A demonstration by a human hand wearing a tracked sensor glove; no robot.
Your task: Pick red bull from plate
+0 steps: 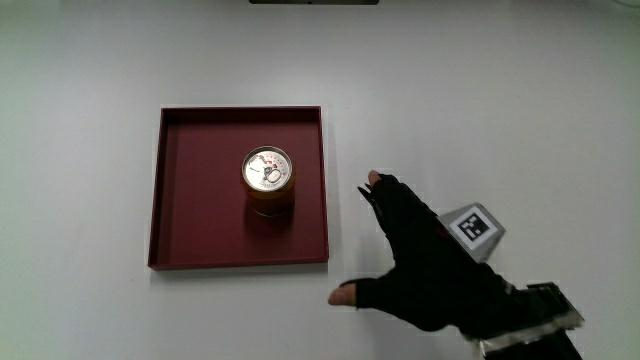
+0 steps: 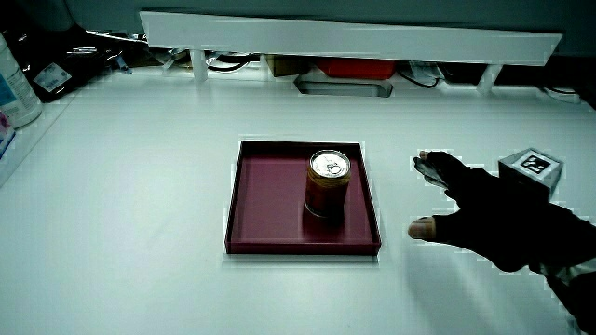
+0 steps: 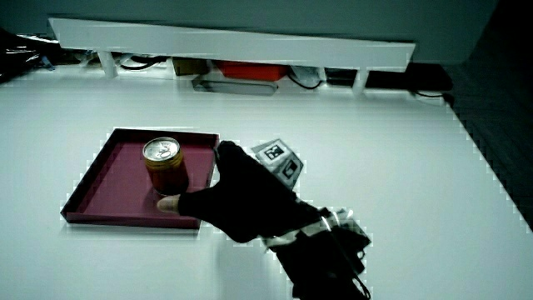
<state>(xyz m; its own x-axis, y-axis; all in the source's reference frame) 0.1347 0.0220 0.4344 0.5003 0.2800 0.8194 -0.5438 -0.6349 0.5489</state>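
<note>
A small can [image 1: 268,181] with a silver top stands upright near the middle of a square dark red plate [image 1: 196,200]; both side views show the can [image 2: 329,182] [image 3: 164,164] on the plate [image 2: 265,205] [image 3: 104,185] too. The black-gloved hand [image 1: 415,262] hovers over the white table beside the plate, a little nearer to the person than the can. Its fingers are spread, thumb and forefinger apart, and it holds nothing. The hand [image 2: 484,219] [image 3: 241,200] carries a patterned cube [image 1: 472,229] on its back.
A low white partition [image 2: 354,42] runs along the table's edge farthest from the person, with cables and clutter under it. A white bottle [image 2: 17,88] stands at the table's edge in a side view.
</note>
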